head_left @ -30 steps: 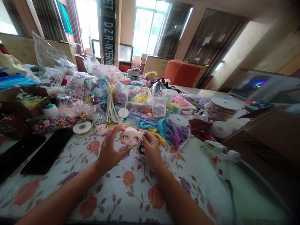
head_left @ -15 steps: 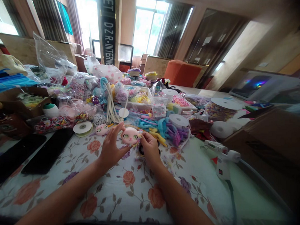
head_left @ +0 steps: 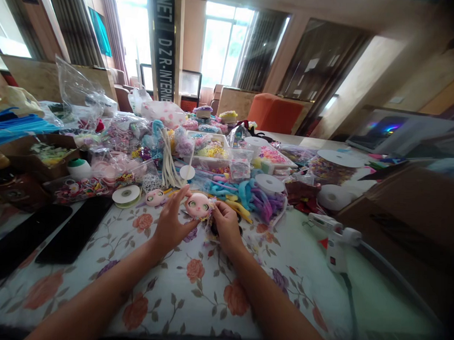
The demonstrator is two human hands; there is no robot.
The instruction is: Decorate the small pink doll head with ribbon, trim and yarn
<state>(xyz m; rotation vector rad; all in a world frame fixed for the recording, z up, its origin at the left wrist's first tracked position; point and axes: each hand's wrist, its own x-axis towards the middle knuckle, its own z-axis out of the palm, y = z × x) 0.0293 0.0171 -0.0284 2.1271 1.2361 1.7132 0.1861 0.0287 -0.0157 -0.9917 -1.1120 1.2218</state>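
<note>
Between my hands, above the flowered tablecloth (head_left: pixel 161 297), is a pink doll head (head_left: pixel 197 206) with green eyes and small trim along its lower and right edge. My left hand (head_left: pixel 172 218) grips its left side, fingers up and thumb below. My right hand (head_left: pixel 226 222) pinches the trim at its right edge; what exactly lies between those fingertips is too small to make out. Partly hidden behind my right hand is a dark round thing (head_left: pixel 215 228). A second pink doll head (head_left: pixel 154 197) lies on the cloth, left of my left hand.
A white glue gun (head_left: pixel 335 240) with a cord stands at the right, beside a cardboard box (head_left: pixel 402 207). Black phone-like slabs (head_left: pixel 74 228) lie at the left near a ribbon spool (head_left: pixel 126 195). Colourful pipe cleaners (head_left: pixel 261 199), bags and trays of beads (head_left: pixel 209 149) crowd the back.
The view has shifted slightly. Both hands stay on the doll head, which has turned or tilted a little; nothing has been let go.
</note>
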